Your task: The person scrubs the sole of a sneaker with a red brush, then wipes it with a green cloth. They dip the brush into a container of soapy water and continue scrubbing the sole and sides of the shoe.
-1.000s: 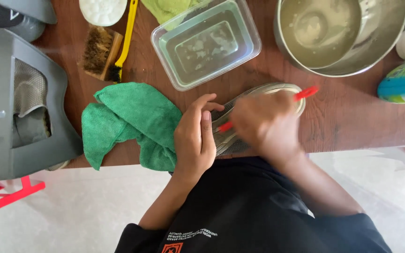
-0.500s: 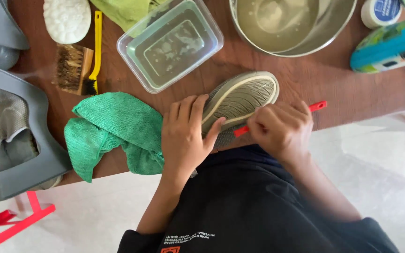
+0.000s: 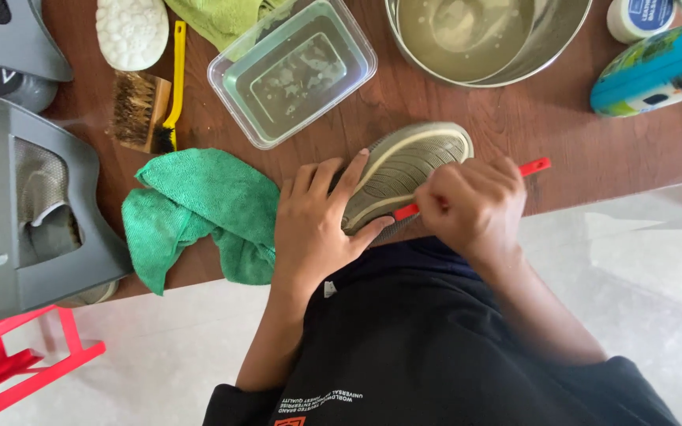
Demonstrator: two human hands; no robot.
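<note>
Shoe [image 3: 404, 175], sole upward, lies at the near edge of the wooden table [image 3: 578, 150], just right of a green cloth [image 3: 199, 209]. It is steadied by the left hand [image 3: 313, 229], fingers spread over the heel. A red-handled brush [image 3: 530, 167] is gripped in the closed right hand [image 3: 475, 207]. Short strokes along the tread grooves are advised, the heel being kept pinned. Compared with half a second ago, the shoe is seen tilted slightly more.
</note>
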